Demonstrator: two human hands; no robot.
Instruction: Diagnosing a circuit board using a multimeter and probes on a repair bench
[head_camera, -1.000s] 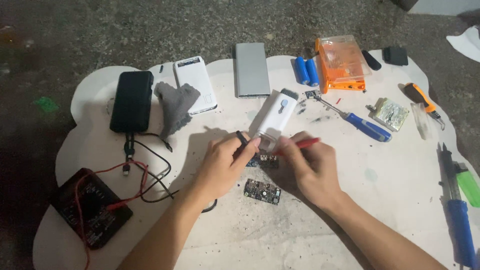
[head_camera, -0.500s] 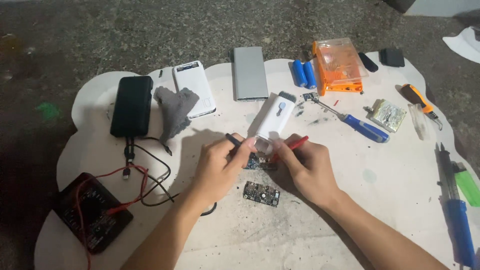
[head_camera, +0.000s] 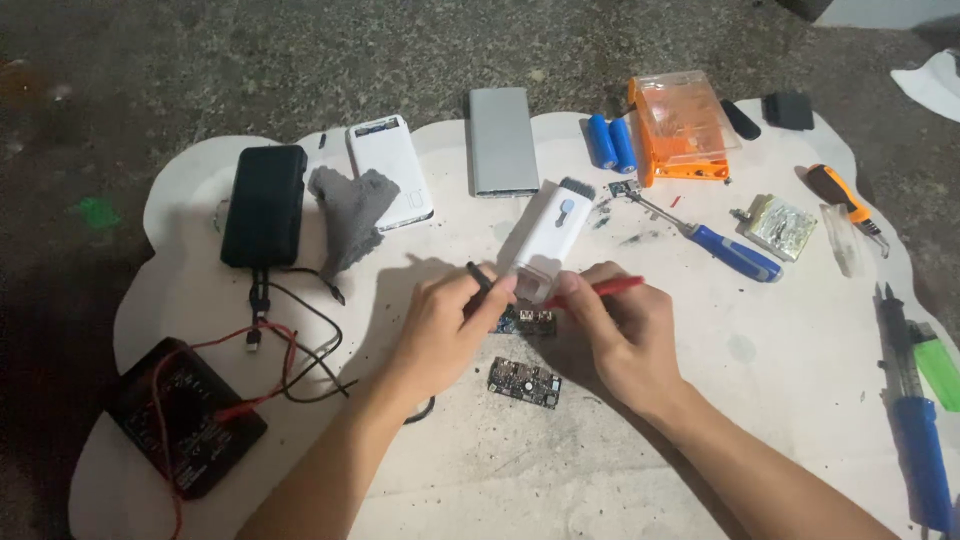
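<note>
My left hand (head_camera: 445, 325) pinches a thin black probe (head_camera: 478, 275) whose tip points down at a small circuit board (head_camera: 527, 321) lying between both hands. My right hand (head_camera: 625, 335) grips a red probe (head_camera: 600, 290) aimed at the same board. A second small black circuit board (head_camera: 524, 382) lies on the white mat (head_camera: 780, 350) just below my hands. A white power bank (head_camera: 548, 237) rests directly behind my fingers. Black and red leads run left to a black multimeter (head_camera: 180, 415).
A black power bank (head_camera: 265, 205), grey cloth (head_camera: 350, 215), white power bank (head_camera: 390, 170) and silver power bank (head_camera: 503, 140) line the back. Blue cells (head_camera: 610, 142), an orange case (head_camera: 680, 125), a blue screwdriver (head_camera: 715, 245) and a blue soldering iron (head_camera: 915, 440) sit right.
Both hands stay on the small board with the probes. The red probe has dropped slightly lower and the view has shifted a little.
</note>
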